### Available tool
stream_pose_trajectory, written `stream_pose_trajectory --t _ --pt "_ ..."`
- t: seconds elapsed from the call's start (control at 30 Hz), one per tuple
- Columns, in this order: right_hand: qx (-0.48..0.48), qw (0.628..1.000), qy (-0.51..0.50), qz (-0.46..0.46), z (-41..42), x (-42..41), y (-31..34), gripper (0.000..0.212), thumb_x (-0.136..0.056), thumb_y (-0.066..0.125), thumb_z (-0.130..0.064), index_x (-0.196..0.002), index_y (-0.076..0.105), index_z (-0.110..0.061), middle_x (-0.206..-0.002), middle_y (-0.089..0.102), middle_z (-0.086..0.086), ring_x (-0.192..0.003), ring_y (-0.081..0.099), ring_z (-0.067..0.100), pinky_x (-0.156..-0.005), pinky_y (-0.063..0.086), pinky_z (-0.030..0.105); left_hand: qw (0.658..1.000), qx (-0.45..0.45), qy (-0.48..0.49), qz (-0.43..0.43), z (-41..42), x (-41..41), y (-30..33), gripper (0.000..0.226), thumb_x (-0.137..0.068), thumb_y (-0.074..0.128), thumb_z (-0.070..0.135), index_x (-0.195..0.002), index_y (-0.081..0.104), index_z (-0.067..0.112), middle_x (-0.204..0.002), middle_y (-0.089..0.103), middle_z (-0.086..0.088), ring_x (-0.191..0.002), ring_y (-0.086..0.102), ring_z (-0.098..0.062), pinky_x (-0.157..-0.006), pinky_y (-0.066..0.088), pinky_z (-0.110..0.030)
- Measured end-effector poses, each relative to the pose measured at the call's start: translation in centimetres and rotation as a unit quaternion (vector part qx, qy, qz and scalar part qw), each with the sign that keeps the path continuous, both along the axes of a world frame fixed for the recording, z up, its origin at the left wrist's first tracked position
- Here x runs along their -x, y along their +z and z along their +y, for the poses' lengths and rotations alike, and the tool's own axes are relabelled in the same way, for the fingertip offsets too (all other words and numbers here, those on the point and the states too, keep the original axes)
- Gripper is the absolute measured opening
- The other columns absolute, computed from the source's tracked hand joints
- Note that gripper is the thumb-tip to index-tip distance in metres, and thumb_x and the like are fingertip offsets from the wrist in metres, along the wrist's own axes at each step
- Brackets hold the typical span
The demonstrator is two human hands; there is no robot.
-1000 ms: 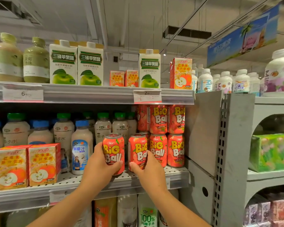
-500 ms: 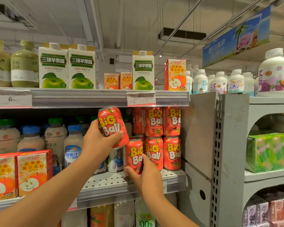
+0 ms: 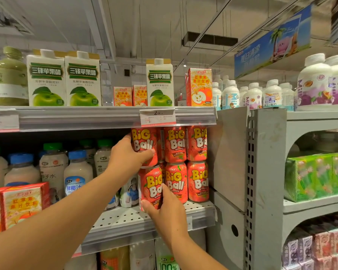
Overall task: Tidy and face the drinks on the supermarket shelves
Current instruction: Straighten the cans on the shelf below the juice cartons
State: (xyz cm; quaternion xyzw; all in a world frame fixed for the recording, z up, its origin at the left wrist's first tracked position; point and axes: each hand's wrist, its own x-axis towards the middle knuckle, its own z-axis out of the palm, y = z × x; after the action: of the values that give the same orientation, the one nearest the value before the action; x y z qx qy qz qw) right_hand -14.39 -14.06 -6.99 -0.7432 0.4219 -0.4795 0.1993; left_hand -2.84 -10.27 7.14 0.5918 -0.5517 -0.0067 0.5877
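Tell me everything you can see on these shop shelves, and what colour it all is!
Big Ball cans: six facing out, red, stacked two high at the right end of the middle shelf.
Apple cartons: three, white with green apples, top shelf.
Tall orange carton: one, top shelf, right end.
Small orange cartons: two, top shelf.
Green bottle: one whole, top shelf, far left.
Capped bottles: several, pale with blue or green caps, middle shelf.
Orange apple boxes: two, middle shelf, left.
White bottles: many, right unit's top.
Green packs: right unit's middle shelf.
Left hand: holds the upper can.
Right hand: holds the lower can.
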Motion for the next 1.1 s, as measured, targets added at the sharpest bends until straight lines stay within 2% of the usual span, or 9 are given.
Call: stream_pose_trajectory --t 0.1,0.2,0.33,0.43,0.57,0.7,0.87,1.0,1.1 --pt "0.004 1.000 -0.003 0.002 0.1 0.0 0.0 0.088 -0.081 0.060 -0.068 -0.151 0.030 -0.024 -0.143 0.049 -0.011 -0.131 0.045 0.010 -0.107 0.041 0.028 0.999 -0.002 0.023 -0.024 -0.1 0.3 -0.2 0.041 -0.072 0.080 0.041 -0.101 0.052 0.034 -0.088 0.060 0.018 -0.081 0.057 -0.001 -0.059 0.044 -0.018" --pt "0.008 1.000 -0.004 -0.001 0.2 -0.1 0.1 0.085 -0.081 0.060 -0.067 -0.149 0.033 -0.025 -0.138 0.052 -0.013 -0.128 0.047 0.009 -0.103 0.040 0.025 0.998 -0.008 0.043 -0.035 -0.2 0.7 -0.2 0.044 -0.072 0.080 0.045 -0.104 0.053 0.032 -0.094 0.061 0.012 -0.086 0.058 -0.009 -0.067 0.048 -0.025" --pt "0.007 1.000 -0.004 0.001 0.1 0.0 0.2 0.086 -0.080 0.061 -0.067 -0.149 0.033 -0.024 -0.138 0.052 -0.014 -0.129 0.047 0.009 -0.103 0.039 0.024 0.996 -0.011 0.075 -0.055 -0.5 1.5 -0.3 0.056 -0.073 0.078 0.048 -0.117 0.056 0.022 -0.106 0.065 0.004 -0.094 0.061 -0.016 -0.077 0.052 -0.033" --pt "0.013 1.000 -0.003 0.000 0.2 0.0 0.2 0.085 -0.080 0.062 -0.067 -0.148 0.035 -0.024 -0.139 0.052 -0.013 -0.129 0.046 0.008 -0.100 0.038 0.021 0.994 -0.019 0.083 -0.068 -0.6 1.7 -0.4 0.056 -0.074 0.076 0.050 -0.116 0.055 0.020 -0.108 0.066 0.001 -0.099 0.063 -0.021 -0.082 0.055 -0.039" --pt "0.007 1.000 -0.002 -0.005 0.2 0.1 0.2 0.085 -0.079 0.062 -0.067 -0.148 0.035 -0.025 -0.138 0.053 -0.014 -0.128 0.047 0.007 -0.099 0.038 0.021 0.997 -0.021 0.046 -0.056 -0.5 1.3 -0.5 0.042 -0.075 0.074 0.039 -0.110 0.053 0.028 -0.099 0.063 0.008 -0.097 0.062 -0.017 -0.076 0.053 -0.033" --pt "0.004 1.000 -0.005 -0.009 0.3 -0.1 0.2 0.083 -0.079 0.062 -0.067 -0.146 0.038 -0.025 -0.132 0.056 -0.015 -0.123 0.051 0.007 -0.095 0.041 0.020 0.996 -0.001 0.065 -0.058 -0.6 1.4 -1.4 0.055 -0.076 0.076 0.039 -0.121 0.049 0.024 -0.112 0.062 0.001 -0.102 0.060 -0.019 -0.082 0.054 -0.038" --pt "0.015 1.000 -0.015 0.000 0.3 -0.1 0.2 0.078 -0.081 0.063 -0.065 -0.144 0.040 -0.026 -0.132 0.056 -0.013 -0.122 0.050 0.007 -0.088 0.036 0.015 0.992 0.006 0.101 -0.076 -1.0 1.6 -2.2 0.060 -0.079 0.071 0.045 -0.127 0.044 0.022 -0.115 0.058 -0.002 -0.092 0.050 -0.012 -0.070 0.042 -0.028" --pt "0.024 0.999 -0.024 0.007 0.4 -0.2 0.2 0.081 -0.081 0.062 -0.065 -0.146 0.038 -0.023 -0.135 0.055 -0.010 -0.125 0.049 0.010 -0.096 0.038 0.020 0.991 -0.029 0.084 -0.098 -0.8 1.2 -1.4 0.059 -0.078 0.073 0.044 -0.126 0.047 0.021 -0.117 0.061 -0.005 -0.105 0.059 -0.024 -0.085 0.053 -0.042" --pt "0.025 0.999 -0.034 0.010 0.5 -0.4 0.3 0.081 -0.080 0.062 -0.066 -0.146 0.039 -0.022 -0.133 0.057 -0.009 -0.123 0.051 0.012 -0.098 0.043 0.024 0.990 -0.039 0.070 -0.115 -0.4 0.9 -0.8 0.052 -0.077 0.076 0.041 -0.119 0.054 0.021 -0.113 0.066 -0.002 -0.103 0.062 -0.022 -0.084 0.055 -0.041"
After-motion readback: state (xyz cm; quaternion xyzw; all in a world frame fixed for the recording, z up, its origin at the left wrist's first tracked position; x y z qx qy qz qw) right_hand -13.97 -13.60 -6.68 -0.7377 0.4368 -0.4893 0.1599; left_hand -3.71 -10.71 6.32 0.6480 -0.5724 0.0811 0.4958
